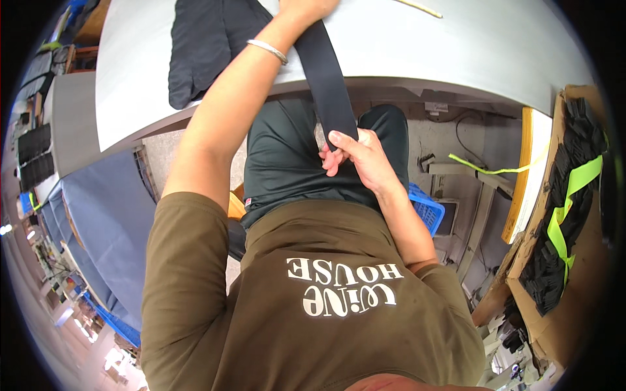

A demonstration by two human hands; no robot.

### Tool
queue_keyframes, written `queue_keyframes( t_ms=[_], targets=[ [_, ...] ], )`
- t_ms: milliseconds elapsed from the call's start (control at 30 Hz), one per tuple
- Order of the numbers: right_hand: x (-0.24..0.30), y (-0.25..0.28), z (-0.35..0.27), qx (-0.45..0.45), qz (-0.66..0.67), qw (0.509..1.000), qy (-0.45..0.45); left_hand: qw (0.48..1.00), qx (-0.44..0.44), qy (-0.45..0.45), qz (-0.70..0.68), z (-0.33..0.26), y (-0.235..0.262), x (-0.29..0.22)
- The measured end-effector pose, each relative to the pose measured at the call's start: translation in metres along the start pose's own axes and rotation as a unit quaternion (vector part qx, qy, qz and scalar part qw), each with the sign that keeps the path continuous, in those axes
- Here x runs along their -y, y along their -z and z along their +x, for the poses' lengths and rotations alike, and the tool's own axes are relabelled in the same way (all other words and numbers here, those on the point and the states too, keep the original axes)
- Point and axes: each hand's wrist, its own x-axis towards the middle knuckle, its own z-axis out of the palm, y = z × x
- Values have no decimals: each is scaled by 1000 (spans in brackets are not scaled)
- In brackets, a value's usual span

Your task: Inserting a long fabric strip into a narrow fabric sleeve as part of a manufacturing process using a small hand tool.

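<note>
A wide black strap (326, 78) runs from the table down over its front edge and hangs above my lap. My right hand (366, 159) is closed on its lower end, thumb on top and fingers curled beneath. My left hand (309, 8) rests at the top edge of the view, over the strap's upper part; its fingers are cut off, so its grip does not show. Beside my left forearm, a dark folded fabric piece (201, 55) lies on the white table (404, 52), one corner at the table's edge.
At the right stands an open cardboard box (590, 260) with bundled black straps (564, 215) and a bright yellow-green strip (566, 225). A blue plastic crate (427, 210) sits below the table. Blue-grey cloth (111, 215) covers something at the left. A thin pale-yellow stick (420, 8) lies on the tabletop.
</note>
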Motion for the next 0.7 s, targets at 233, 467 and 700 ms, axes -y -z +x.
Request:
queue_keyframes(
  t_ms=[233, 467, 700],
  targets=[
    [7, -11, -12, -167, -54, 979, 103, 996, 10, 38, -82, 5, 2, 9],
    [45, -11, -26, -321, -655, 584, 355, 908, -236, 39, -344, -32, 64, 8],
    [40, 6, -16, -323, -274, 870, 252, 993, -31, -65, -98, -88, 27, -5]
  ],
)
